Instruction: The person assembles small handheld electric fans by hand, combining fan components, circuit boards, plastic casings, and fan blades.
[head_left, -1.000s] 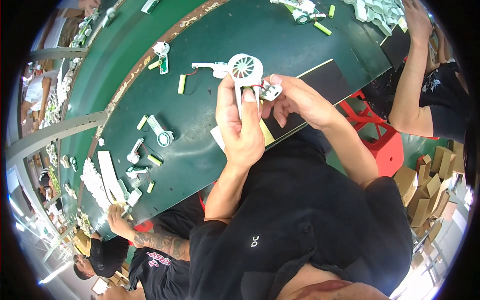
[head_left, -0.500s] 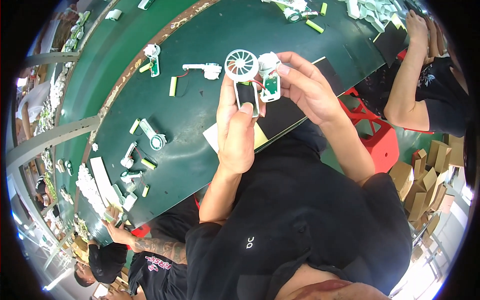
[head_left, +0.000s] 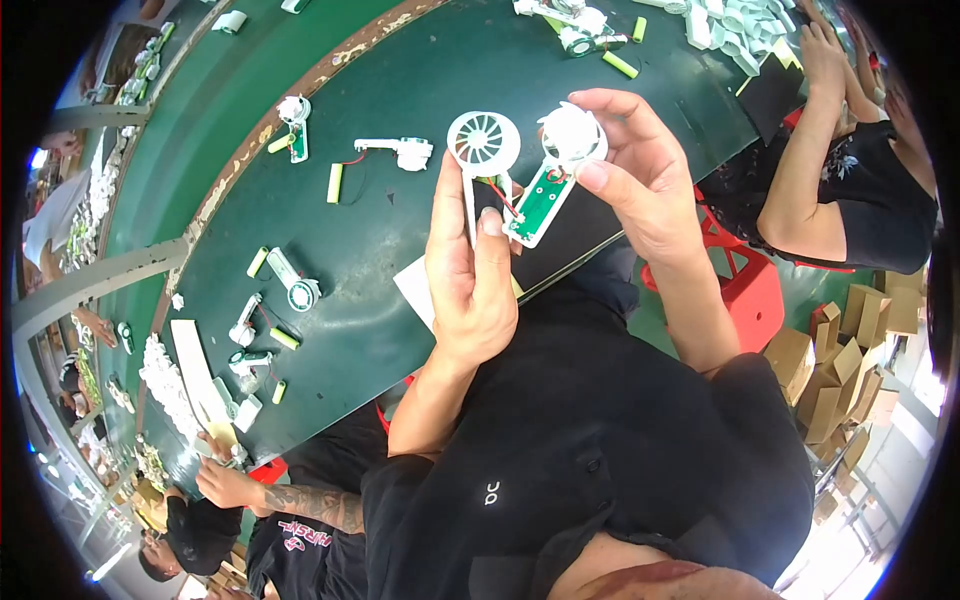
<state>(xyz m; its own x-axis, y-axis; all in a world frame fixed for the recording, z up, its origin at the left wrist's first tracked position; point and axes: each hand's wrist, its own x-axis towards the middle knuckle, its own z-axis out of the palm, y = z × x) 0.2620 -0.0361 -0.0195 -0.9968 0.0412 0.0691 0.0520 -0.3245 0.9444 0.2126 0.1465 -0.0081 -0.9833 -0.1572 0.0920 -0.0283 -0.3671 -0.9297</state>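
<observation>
My left hand [head_left: 468,300] is closed round a white handheld-fan shell [head_left: 483,144] whose round slatted grille stands above the fingers; its handle part is partly hidden by my thumb. Just to the right, my right hand [head_left: 652,195] grips the matching fan half [head_left: 541,208] by its round head, thumb in front and fingers behind. That half has white fan blades [head_left: 571,133] and a green circuit board in its handle. Red wires run between the two parts. The lower end of the board half comes close to my left thumb; whether they touch I cannot tell.
On the dark green table [head_left: 350,235] lie several opened fan parts with yellow-green batteries [head_left: 335,183]. White shells [head_left: 715,30] are piled at the far right. A black pad [head_left: 570,240] lies under my hands. Co-workers sit on both sides; a red stool [head_left: 745,290] is at right.
My right hand has moved right and turned the fan half, so its blades and green board now face up at a slant. The two parts are farther apart at the top.
</observation>
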